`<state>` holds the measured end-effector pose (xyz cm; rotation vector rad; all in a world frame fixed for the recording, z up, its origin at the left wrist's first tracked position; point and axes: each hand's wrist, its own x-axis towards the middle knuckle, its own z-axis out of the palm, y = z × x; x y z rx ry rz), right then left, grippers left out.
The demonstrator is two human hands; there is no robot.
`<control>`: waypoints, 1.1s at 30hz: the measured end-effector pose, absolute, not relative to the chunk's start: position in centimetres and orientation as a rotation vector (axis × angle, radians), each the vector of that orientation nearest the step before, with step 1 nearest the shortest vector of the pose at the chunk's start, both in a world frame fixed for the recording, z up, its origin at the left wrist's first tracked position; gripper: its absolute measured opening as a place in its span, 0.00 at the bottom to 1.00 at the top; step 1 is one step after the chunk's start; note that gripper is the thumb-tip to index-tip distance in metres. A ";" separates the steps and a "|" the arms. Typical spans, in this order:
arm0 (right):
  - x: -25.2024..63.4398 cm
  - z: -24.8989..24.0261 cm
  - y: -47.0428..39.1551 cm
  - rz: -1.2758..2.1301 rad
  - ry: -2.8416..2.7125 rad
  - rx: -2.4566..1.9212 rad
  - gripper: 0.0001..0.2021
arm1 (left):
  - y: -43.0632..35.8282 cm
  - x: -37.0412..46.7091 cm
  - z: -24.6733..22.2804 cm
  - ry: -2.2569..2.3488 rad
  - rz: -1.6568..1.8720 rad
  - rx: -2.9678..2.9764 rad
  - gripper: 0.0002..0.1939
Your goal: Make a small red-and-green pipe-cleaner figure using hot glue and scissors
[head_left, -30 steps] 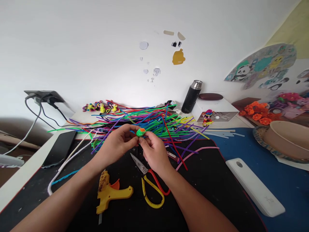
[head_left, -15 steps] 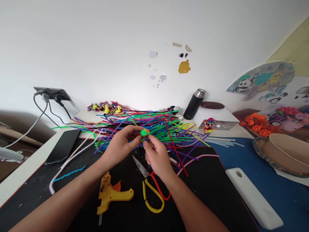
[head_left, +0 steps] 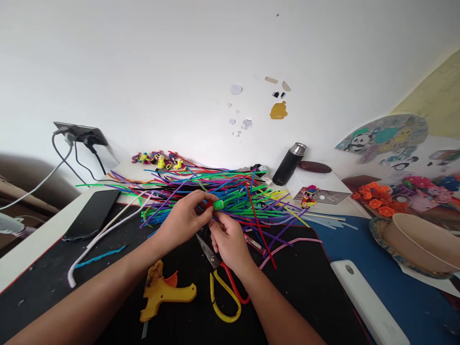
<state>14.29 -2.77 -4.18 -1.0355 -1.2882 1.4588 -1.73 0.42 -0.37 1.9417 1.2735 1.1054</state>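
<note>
Between the fingertips of my left hand (head_left: 185,215) is a small green coiled piece (head_left: 217,205), with some red and blue showing beside it. My right hand (head_left: 230,237) pinches at its lower side, fingers curled and touching the left fingertips. Behind both hands spreads a pile of colourful pipe cleaners (head_left: 237,191). Scissors (head_left: 215,262) with one yellow and one red handle lie on the black mat, partly under my right hand. A yellow glue gun (head_left: 165,293) rests below my left forearm.
A black phone (head_left: 91,215) and a bent white pipe cleaner (head_left: 97,239) lie left. A black flask (head_left: 289,164), a small figure (head_left: 309,195) and a white box (head_left: 319,184) stand behind right. Farther right are a long white object (head_left: 368,302) and a bowl (head_left: 427,239).
The green piece has turned between my fingers; its orange end no longer shows and red and blue parts have come into view. The camera view has shifted slightly.
</note>
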 end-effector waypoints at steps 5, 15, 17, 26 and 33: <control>14.7 -4.4 -2.3 1.491 -1.164 -1.019 0.29 | 0.9 -2.8 0.2 1.268 1.165 1.886 0.13; 15.5 -3.9 -1.5 1.424 -0.992 -0.948 0.27 | 0.3 -2.1 0.5 1.219 1.113 1.874 0.17; 15.5 -3.8 -1.7 1.437 -1.015 -0.945 0.27 | 0.1 -1.9 0.6 1.225 1.115 1.890 0.17; 15.5 -2.9 -2.1 1.485 -0.986 -0.901 0.26 | -0.2 -2.1 0.5 1.128 1.135 1.697 0.18; 15.5 -3.1 -2.1 1.470 -0.981 -0.908 0.24 | -0.4 -1.9 1.1 1.125 1.115 1.674 0.18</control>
